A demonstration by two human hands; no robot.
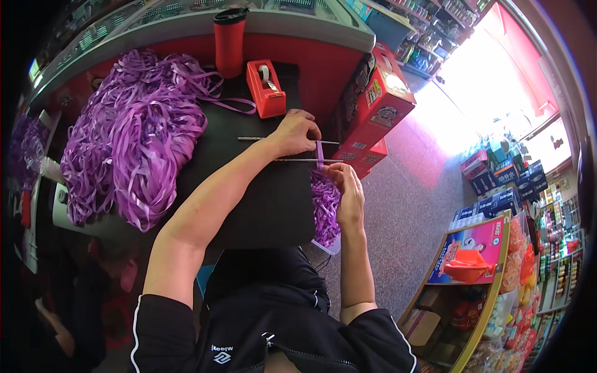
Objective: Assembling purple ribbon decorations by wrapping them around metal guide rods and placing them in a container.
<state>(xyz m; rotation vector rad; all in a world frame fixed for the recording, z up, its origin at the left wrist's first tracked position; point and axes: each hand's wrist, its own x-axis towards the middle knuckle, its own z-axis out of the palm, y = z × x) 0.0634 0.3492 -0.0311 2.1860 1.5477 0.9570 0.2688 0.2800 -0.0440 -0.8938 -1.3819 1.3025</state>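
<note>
"So, where's the purple ribbon [320, 153]?"

"Across two thin rods [301, 160] that jut past the edge of the black table [267, 211]."

"And the hands?"

"The right hand [348, 193] pinches the ribbon by the lower rod. The left hand [295, 133] curls beside its upper end; whether it grips, one cannot tell."

"Nearby?"

"Purple strips [325, 208] below, a big ribbon heap [149, 137] leftward, a red tape dispenser [266, 93] beyond the hands."
</note>
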